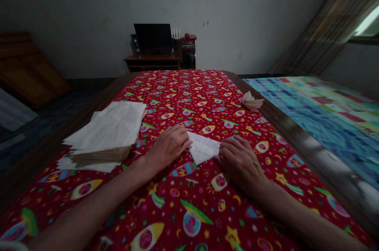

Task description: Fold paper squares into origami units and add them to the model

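A small folded piece of white paper [204, 149] lies on the red patterned cloth [189, 187], its lower part coming to a point. At its left end, my left hand [171, 140] is closed on the paper, fingers curled together. My right hand [238, 158] grips the opposite end, with its fingertips bent over the edge. Both hands rest low, close to the cloth. To the left of my left hand sits a stack of creased paper sheets [114, 126]. A folded paper piece with fanned points [252, 101] stands near the cloth's right edge.
The cloth covers a long table with dark wooden edges [296, 128]. Beyond its far end are a black monitor [154, 38] and speakers on a small wooden desk [152, 58]. A bed with a blue patterned cover [299, 104] lies to the right, a wooden cabinet [32, 65] to the left.
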`<state>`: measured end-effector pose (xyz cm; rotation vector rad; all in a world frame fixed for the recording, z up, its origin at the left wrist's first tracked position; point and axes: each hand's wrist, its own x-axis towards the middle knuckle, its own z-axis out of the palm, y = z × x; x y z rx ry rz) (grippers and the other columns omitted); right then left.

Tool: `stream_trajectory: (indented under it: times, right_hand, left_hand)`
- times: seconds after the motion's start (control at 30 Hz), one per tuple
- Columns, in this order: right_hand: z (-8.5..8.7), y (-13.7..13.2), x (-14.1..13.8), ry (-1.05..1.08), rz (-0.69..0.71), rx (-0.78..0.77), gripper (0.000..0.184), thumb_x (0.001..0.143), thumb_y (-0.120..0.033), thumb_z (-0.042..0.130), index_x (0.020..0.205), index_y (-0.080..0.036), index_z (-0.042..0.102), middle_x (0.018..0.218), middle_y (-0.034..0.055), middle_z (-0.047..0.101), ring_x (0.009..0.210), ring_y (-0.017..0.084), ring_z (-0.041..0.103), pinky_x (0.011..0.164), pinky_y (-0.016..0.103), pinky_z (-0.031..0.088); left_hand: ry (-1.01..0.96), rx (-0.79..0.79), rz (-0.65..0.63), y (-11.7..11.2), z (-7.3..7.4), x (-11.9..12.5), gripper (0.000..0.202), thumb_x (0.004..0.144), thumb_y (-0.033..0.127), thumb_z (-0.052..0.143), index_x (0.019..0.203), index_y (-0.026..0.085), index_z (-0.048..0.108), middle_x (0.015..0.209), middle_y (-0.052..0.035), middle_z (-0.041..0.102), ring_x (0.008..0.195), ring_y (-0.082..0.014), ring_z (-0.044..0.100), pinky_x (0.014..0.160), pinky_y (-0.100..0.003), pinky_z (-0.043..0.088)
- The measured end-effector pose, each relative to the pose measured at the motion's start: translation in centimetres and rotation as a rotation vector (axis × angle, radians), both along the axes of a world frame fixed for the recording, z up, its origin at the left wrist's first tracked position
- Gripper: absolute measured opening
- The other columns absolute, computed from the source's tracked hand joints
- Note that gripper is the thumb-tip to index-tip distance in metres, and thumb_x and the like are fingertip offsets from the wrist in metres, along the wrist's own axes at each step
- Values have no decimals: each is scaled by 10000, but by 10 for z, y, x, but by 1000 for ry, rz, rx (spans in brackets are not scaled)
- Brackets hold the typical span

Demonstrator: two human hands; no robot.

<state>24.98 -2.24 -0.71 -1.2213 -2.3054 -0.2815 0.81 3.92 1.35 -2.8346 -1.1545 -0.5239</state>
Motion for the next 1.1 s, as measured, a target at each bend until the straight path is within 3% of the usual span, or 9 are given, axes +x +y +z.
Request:
stream_trajectory:
  times: [0.1,0.27,0.37,0.57,0.67,0.73,0.83,0.93,1.1]
  right_hand:
    - [-1,9,3,34,-89,-101,165,872,-330,566,769,-202,556,824,58,606,840,212,539,728,348,432]
    - [-1,12,7,97,-155,-163,290,852,-400,580,1039,-186,521,918,76,557,843,221,507,706,339,433]
    - [2,11,6,101,-145,-224,395,843,-376,590,1163,-179,471,1006,97,529,860,217,524,705,329,454]
    - [7,12,5,129,-115,-316,352,857,-381,569,1123,-175,464,1026,96,520,903,220,533,766,354,465]
    - [8,15,5,120,-134,-355,336,841,-382,589,1074,-170,473,1007,95,528,903,231,534,760,360,459]
    - [8,16,5,113,-150,-373,333,820,-389,613,1041,-177,483,993,88,533,893,233,537,755,359,454]
    - [8,17,5,114,-144,-391,325,822,-399,598,1035,-180,489,993,86,534,891,231,540,753,351,446]
    - [7,18,5,135,-131,-410,340,828,-404,581,1060,-169,498,1013,97,545,891,228,542,744,339,437]
    - [8,24,4,298,-210,-565,350,750,-343,645,1046,-182,550,885,43,614,753,186,566,631,281,411]
  left_hand:
    - [-75,-47,-27,22,-5,6,144,839,302,618,835,167,567,917,-42,575,907,-205,525,815,-335,455]
    - [-150,-186,6,39,-19,4,574,765,396,683,1236,171,445,1162,-92,519,1104,-244,495,944,-394,431]
    - [-103,-241,11,39,-18,2,706,754,427,682,1334,173,371,1246,-113,492,1186,-264,462,996,-412,400]
    - [7,-339,37,32,-7,5,728,771,448,643,1370,160,348,1382,-160,426,1318,-317,350,1055,-470,324]
    - [-49,-430,74,30,-6,8,736,728,407,684,1358,170,385,1399,-158,429,1319,-333,355,1049,-475,327]
    - [-120,-474,99,31,-7,9,794,687,344,715,1380,175,367,1329,-142,509,1236,-314,456,985,-424,401]
    - [-262,-604,113,31,-7,11,870,666,218,695,1431,173,284,963,-62,674,849,-217,629,712,-300,496]
    - [-505,-798,119,27,-4,14,920,629,127,671,1447,158,252,660,42,599,554,-117,535,498,-195,398]
    - [-730,-955,119,15,6,17,909,569,88,685,1409,130,340,591,80,545,520,-76,478,471,-155,349]
